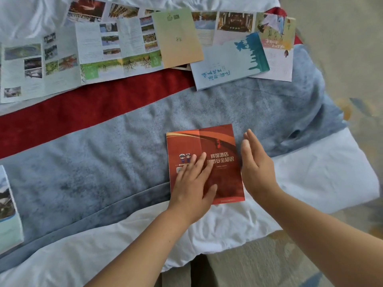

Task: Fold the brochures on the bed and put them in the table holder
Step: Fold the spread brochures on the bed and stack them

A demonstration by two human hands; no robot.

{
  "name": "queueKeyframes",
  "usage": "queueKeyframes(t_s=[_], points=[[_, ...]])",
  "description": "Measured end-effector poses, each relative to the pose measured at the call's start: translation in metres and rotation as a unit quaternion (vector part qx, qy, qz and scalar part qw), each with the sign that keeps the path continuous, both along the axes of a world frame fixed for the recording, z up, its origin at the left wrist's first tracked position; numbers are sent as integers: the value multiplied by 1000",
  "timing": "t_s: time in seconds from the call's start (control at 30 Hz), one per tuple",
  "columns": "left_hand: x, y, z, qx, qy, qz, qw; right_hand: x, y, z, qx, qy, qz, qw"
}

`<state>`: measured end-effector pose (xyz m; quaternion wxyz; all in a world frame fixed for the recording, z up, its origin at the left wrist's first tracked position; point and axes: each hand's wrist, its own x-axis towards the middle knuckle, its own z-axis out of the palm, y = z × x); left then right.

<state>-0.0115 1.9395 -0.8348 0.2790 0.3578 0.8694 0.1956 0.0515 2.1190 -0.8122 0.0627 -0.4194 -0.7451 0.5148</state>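
Red brochure: the red brochure point(224, 146) lies flat on the blue blanket point(103, 152), near the front edge of the bed, its lower end reaching over onto the white sheet point(310, 179). A crease runs down its middle, and the cover with white lettering faces up.
Left hand: the left hand point(192, 189) lies palm down on the lower left part of the red brochure, fingers straight and spread, pressing on the paper and gripping nothing.
Right hand: the right hand point(257, 168) stands on its edge just beside the brochure's right side, fingers straight and together, holding nothing. Whether it touches the paper cannot be told.
Long brochure: a long photo brochure point(93, 54) lies unfolded across the far left of the bed, partly on the red strip point(83, 108).
Pale blue brochure: a pale blue brochure point(228, 65) with a teal skyline lies to the right of the long one, at the far edge of the blanket.
Colourful brochure: a brochure with bird pictures point(275, 38) lies behind it, partly under it.
Left edge: one more brochure point(8, 208) pokes into view, lying on the blanket.
Floor: patterned carpet point(342, 48) shows to the right of the bed.
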Motion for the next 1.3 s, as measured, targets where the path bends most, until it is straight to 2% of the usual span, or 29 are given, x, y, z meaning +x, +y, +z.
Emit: queueKeyframes(t_s=[0.13,0.23,0.3,0.37,0.53,0.67,0.77,0.8,0.9,1.0,1.13,1.3], points=[[-5,3,-9,-29,64,50,996,7,8,-4,131,-64,146,978],[-8,2,-14,-42,78,130,987,10,-1,-13,222,-127,281,925],[-7,1,-16,-56,67,150,985,16,-14,-20,258,-181,317,895],[-5,1,-16,-51,50,168,983,20,-26,-24,282,-212,317,880],[-10,3,-10,17,-13,239,971,12,-49,-33,278,-220,298,886],[-17,-12,-9,20,-11,264,964,4,-63,-37,282,-214,315,881],[-19,-26,-8,60,-31,297,952,0,-70,-40,282,-206,316,882],[-21,-31,-9,64,-14,303,951,-2,-72,-41,282,-202,317,883],[-27,-46,-13,-9,86,286,954,-10,-83,-45,279,-182,337,881],[-36,-62,-21,-42,84,287,953,-22,-100,-52,276,-180,360,873],[-51,-85,-24,50,16,326,944,-47,-124,-58,282,-176,351,875],[-66,-112,-20,159,-54,388,906,-69,-151,-61,258,-152,339,892]])
